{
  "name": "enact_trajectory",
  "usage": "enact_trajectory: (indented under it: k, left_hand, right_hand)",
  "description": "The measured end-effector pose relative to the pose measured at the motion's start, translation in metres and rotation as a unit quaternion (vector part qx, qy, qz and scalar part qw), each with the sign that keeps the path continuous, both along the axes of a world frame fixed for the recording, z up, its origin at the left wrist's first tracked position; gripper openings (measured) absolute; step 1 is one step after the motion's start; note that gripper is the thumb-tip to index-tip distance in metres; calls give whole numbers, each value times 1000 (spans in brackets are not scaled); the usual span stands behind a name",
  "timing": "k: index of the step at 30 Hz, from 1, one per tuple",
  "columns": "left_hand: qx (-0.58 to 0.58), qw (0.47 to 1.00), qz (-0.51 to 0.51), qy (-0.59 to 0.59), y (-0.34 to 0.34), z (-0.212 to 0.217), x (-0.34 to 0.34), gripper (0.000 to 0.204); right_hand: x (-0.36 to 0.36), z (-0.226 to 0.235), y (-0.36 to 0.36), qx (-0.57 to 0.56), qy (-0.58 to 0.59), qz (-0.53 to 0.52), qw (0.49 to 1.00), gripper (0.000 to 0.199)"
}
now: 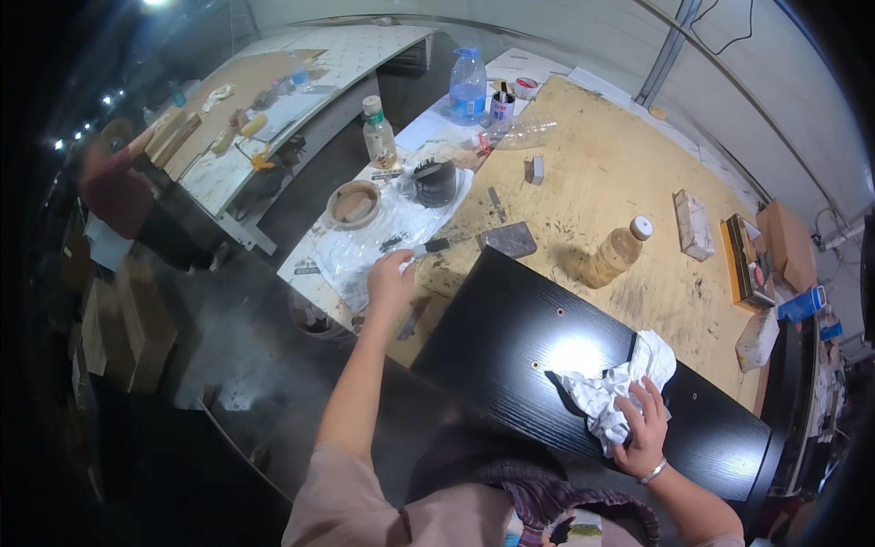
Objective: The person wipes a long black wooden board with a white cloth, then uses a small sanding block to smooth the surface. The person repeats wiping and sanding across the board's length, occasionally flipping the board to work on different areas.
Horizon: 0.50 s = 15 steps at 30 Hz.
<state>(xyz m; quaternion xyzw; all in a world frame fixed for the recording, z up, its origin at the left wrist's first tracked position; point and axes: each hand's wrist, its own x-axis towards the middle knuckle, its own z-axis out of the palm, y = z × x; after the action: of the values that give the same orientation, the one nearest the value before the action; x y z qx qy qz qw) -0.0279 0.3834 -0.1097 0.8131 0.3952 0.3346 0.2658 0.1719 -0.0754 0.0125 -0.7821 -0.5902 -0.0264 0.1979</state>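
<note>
My left hand (390,283) is closed round the pale handle of a slim knife-like tool (436,245) with a dark collar. Its thin end points right, towards a dark flat block (509,240) on the table. My right hand (643,428) rests with bent fingers on a crumpled white cloth (606,394), gripping it against a black wood-grain panel (492,337). The panel lies aslant along the table's near side and has small round holes. Left of the tool, a round tub (354,204) with brown contents and a black container (435,183) stand on plastic sheeting.
A white-capped bottle of yellowish liquid (616,253) stands beyond the panel on the stained wooden table (602,155). More bottles, including a large blue-tinted one (468,87), stand at the back. An open box (747,263) sits far right. Another person (123,196) works at a bench on the left.
</note>
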Motion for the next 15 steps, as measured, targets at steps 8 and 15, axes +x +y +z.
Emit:
enact_trajectory:
  k: [8,15]
  left_hand:
    - [35,993,-15,112,29,-17,31,35]
    - [-195,964,-58,-171,-20,62,5,34]
  right_hand:
    - [2,-1,1,1,-4,-2,1000,55]
    - [-13,2,7,-32,-23,-65,997,55]
